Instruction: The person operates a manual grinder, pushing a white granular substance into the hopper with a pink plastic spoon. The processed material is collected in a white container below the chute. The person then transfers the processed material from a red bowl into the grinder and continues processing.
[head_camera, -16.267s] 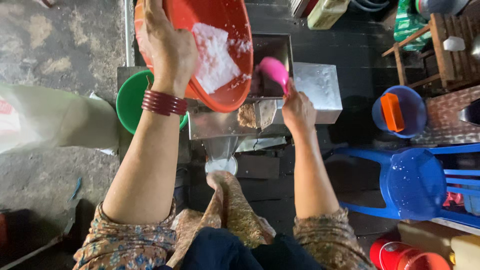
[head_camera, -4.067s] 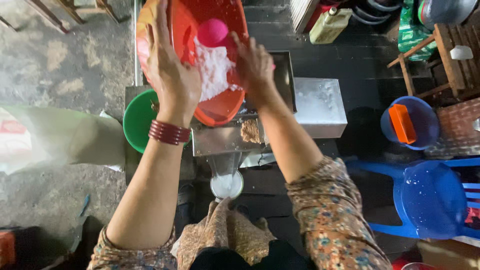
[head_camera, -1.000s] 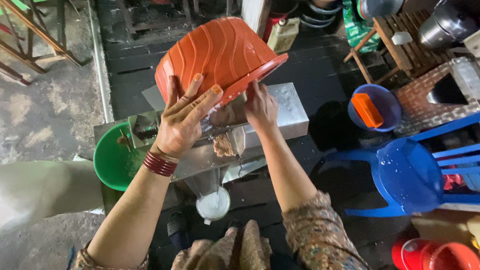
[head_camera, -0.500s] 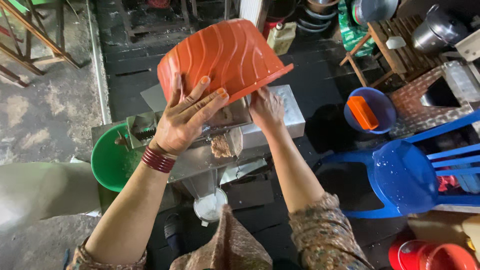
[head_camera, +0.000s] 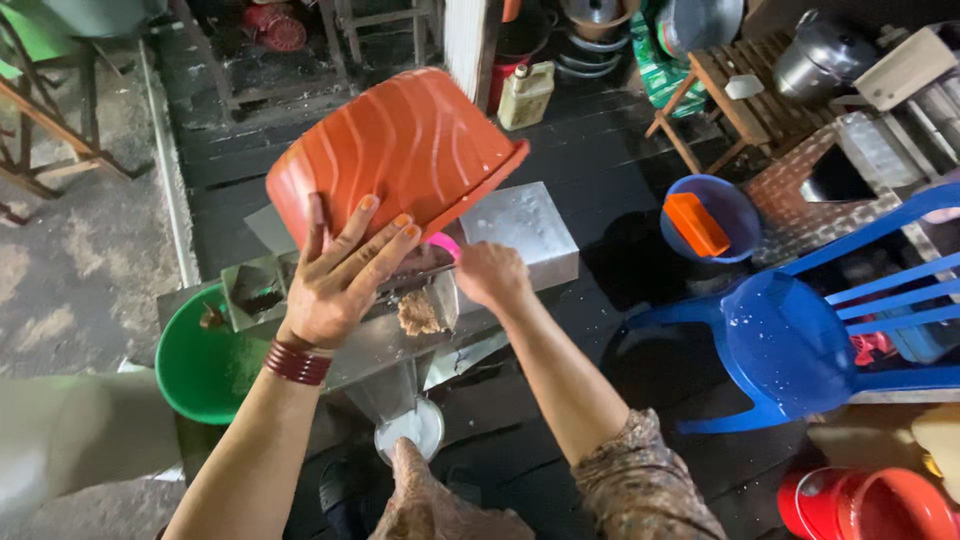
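My left hand (head_camera: 345, 272), with red bangles on the wrist, presses flat against the underside of an orange plastic basin (head_camera: 395, 150) that is tipped almost upside down over a steel grinding machine (head_camera: 400, 300). My right hand (head_camera: 488, 276) reaches under the basin's rim, closed around a pink scoop (head_camera: 443, 243) of which only a tip shows. Brownish mash sits at the machine's front opening (head_camera: 420, 315). A white container (head_camera: 410, 430) stands under the spout.
A green basin (head_camera: 200, 370) sits left of the machine. A blue plastic chair (head_camera: 800, 340) stands at the right, a blue bucket with an orange scoop (head_camera: 700, 220) beyond it, red buckets (head_camera: 870, 505) at bottom right. Wooden bench and metal pots at the back right.
The orange basin went from held open-side-up with white contents to tipped over the machine, its underside now facing me. My right hand moved under its rim. The view shifted.
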